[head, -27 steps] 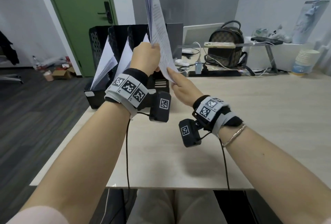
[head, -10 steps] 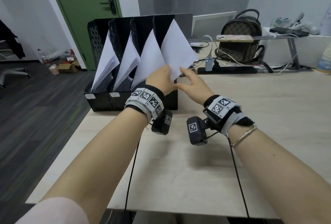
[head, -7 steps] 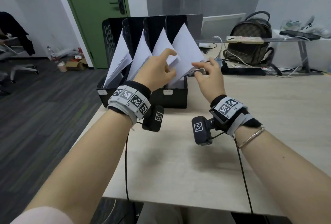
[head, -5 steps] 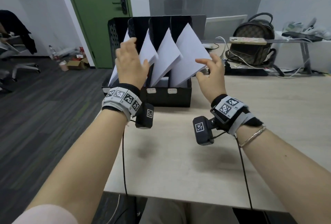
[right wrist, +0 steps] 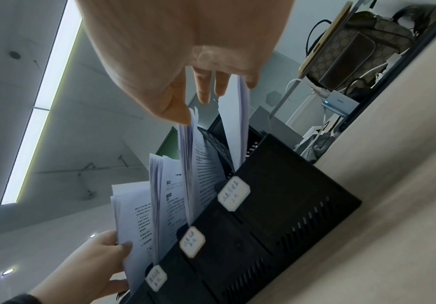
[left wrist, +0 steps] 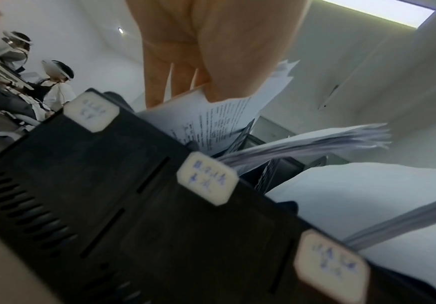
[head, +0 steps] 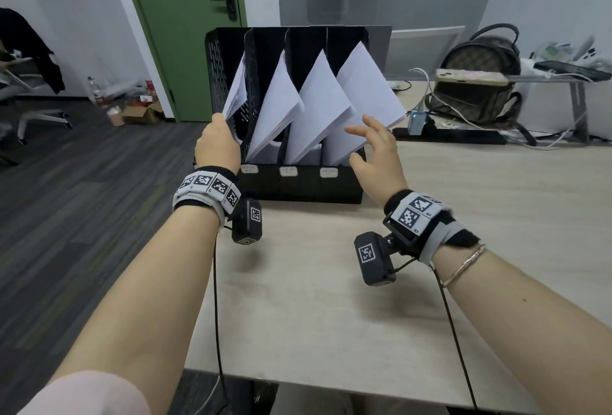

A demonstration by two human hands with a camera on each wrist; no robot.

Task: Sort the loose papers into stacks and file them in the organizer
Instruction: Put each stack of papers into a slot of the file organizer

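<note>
Reaching over the pale wood-grain bench, both bare forearms end at the black four-slot perforated metal organizer, the landmark standing at the bench's far left corner. Nearest its left front corner, the left hand has its grip closed on the leftmost stack of white printed papers: the thumb lies on the front sheet and the fingers curl behind the stack's lower edge, as the right wrist view shows. At the organizer's right front corner the right hand holds nothing; its grip is open, the fingers spread and relaxed, with the fingertips just beside the lower edge of the rightmost white paper stack; whether they touch it cannot be told. Two more white paper stacks lean in the middle slots, so every slot holds paper. Small white labels sit on the organizer's front lip. Beyond the organizer to the right, a brown patterned backpack rests on the bench.
</note>
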